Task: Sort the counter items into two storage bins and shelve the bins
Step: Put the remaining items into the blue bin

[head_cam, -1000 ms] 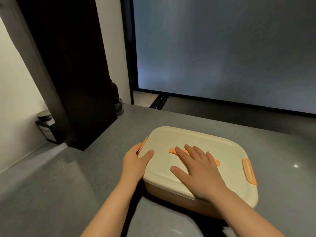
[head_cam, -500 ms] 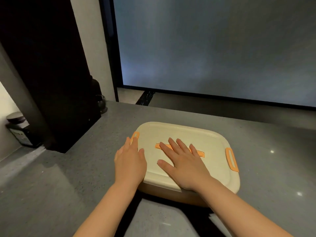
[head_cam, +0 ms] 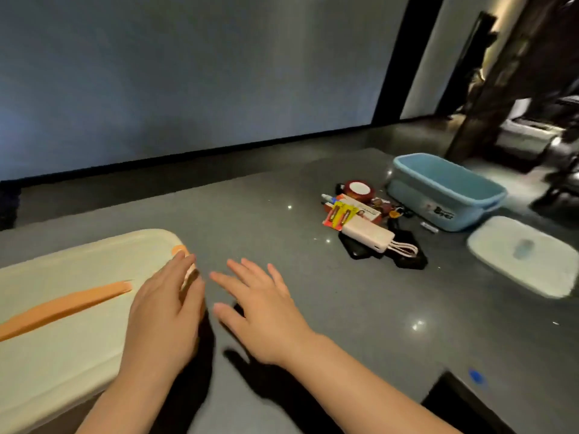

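Bare tabletop lay open right of the cream bin. Your left hand rested flat on its right edge; your right hand hovered spread, empty.

Left hand flat on cream lidded bin, right hand spread above grey counter, blue bin beyond

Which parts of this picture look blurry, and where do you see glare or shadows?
Head view: the white lid at the right edge is smeared by motion blur, and the cream bin at the left is soft too; the battery pack stays fairly sharp. Small bright glints dot the grey counter. Dark shadows fall under the left hand and right hand.
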A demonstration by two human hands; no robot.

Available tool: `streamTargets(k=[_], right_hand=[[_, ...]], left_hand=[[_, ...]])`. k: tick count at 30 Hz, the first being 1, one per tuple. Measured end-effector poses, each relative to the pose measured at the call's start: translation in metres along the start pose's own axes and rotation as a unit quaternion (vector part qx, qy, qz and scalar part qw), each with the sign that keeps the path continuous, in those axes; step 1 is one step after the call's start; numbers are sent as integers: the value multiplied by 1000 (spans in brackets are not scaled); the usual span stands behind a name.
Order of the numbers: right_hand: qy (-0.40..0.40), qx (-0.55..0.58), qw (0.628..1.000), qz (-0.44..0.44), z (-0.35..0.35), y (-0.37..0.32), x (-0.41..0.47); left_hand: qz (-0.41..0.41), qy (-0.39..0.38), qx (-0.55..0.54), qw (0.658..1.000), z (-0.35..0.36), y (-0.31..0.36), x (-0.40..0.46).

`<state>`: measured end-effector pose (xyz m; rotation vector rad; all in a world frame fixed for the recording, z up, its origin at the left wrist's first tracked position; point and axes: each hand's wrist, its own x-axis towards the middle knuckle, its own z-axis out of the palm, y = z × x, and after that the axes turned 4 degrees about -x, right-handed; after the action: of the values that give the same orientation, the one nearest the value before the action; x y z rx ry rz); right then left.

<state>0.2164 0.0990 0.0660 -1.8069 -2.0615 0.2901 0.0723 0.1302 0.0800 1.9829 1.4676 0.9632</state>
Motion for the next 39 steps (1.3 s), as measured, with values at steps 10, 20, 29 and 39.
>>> streamTargets(k=[10,20,29,39], right_hand=[[118,23,946,301,-82,167,-141],[75,-29,947,312,-145,314,-189],[75,-69,930,354,-177,420,-123],[129,-195,929,286,-213,514,9]], left_hand=[[141,-170,-49,974,171,122,-19],[102,-200,-13,974,298,198,-16],[60,-251,31,966,367,210,20],[107,-243,9,964,441,242,88]])
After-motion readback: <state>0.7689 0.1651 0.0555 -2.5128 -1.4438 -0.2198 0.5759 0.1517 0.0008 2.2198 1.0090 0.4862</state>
